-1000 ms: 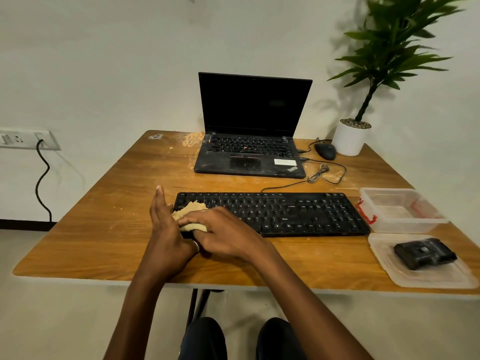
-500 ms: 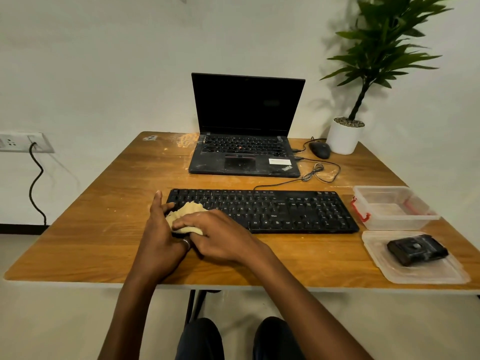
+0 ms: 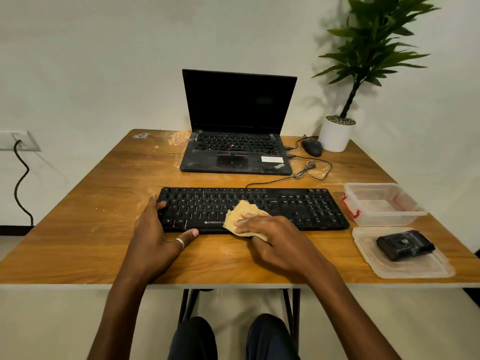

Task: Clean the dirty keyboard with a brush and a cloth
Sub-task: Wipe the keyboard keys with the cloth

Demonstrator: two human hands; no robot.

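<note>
Since earlier, our right hand [image 3: 272, 237], clenching the cloth [image 3: 242, 216], had swept to mid-keyboard [image 3: 298, 206]; our left hand [image 3: 158, 235] braced its end; right half remained.

The keyboard [image 3: 254, 209] is black with pale letters on its keys and a small white brand name on the near edge. The cloth [image 3: 242, 216] lying on it is pale yellow. The table [image 3: 104, 203] is orange-brown wood with a streaked grain and some whitish dusty marks. The far laptop [image 3: 237, 141] is black, with a red dot among its keys and a white sticker. The mouse [image 3: 311, 147] is black. The plant [image 3: 368, 48] has dark green leaves in a white pot [image 3: 335, 137]. At right, the clear box [image 3: 381, 203] has red clips, and a black object [image 3: 405, 244] lies on the clear lid [image 3: 405, 266].
</note>
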